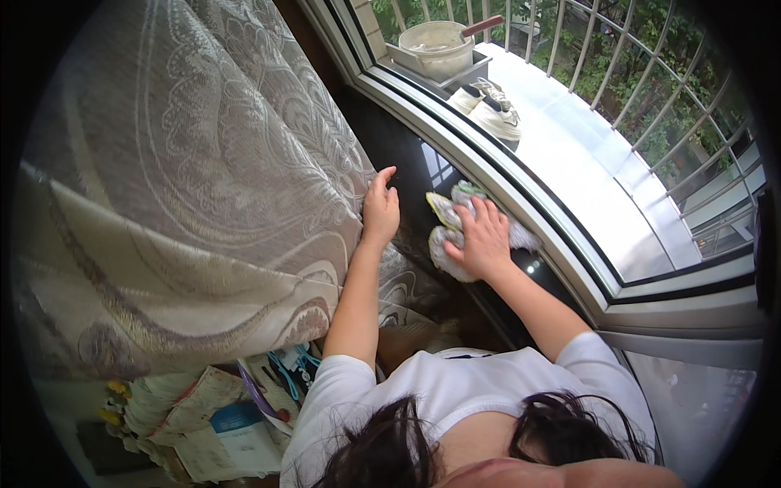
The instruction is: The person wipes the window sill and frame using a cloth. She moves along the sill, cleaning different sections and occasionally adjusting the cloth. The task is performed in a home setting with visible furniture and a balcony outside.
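My right hand [486,238] presses, fingers spread, on a fluffy grey-white cloth [448,256] with yellow and green edging. The cloth lies bunched on a glossy black windowsill [415,158], close against the inner side of the white window frame [518,177]. To its left, my left hand [382,210] is held against the edge of a patterned grey-beige curtain [244,152], fingers up and slightly bent. Whether it grips any of the fabric cannot be told. The curtain hangs over the left part of the sill.
Beyond the glass, a bucket [436,52] with a red-handled tool, a pair of white sneakers [491,113] and metal bars [634,61] line a pale ledge. Low at the left, below the curtain, are a blue and white packet [244,436], crumpled fabric and other items.
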Demonstrator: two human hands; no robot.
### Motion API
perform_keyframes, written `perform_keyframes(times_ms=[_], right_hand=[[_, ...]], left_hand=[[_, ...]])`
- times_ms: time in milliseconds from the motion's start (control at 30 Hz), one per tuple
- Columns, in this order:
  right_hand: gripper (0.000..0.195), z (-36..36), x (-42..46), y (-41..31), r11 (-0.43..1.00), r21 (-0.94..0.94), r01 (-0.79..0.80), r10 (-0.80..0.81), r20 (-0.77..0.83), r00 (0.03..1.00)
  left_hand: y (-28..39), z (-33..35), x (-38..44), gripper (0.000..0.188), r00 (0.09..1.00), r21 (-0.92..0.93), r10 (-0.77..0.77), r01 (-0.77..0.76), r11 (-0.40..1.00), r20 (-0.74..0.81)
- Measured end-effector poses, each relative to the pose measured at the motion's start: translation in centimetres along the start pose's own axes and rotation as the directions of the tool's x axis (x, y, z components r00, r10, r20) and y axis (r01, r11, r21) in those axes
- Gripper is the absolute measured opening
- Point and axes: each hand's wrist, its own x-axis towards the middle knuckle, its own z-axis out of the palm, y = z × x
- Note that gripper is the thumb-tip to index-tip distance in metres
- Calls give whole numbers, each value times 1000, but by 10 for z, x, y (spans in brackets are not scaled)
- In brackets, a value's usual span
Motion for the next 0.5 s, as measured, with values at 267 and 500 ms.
perform_keyframes(times_ms=[267, 500], right_hand=[[77, 50, 119, -26, 996, 74, 53, -53, -2, 999], [53, 30, 48, -11, 970, 71, 232, -231, -18, 973]], left_hand=[[13, -1, 0, 42, 1000, -54, -15, 17, 998, 27], [4, -3, 0, 46, 996, -135, -62, 70, 988, 62]])
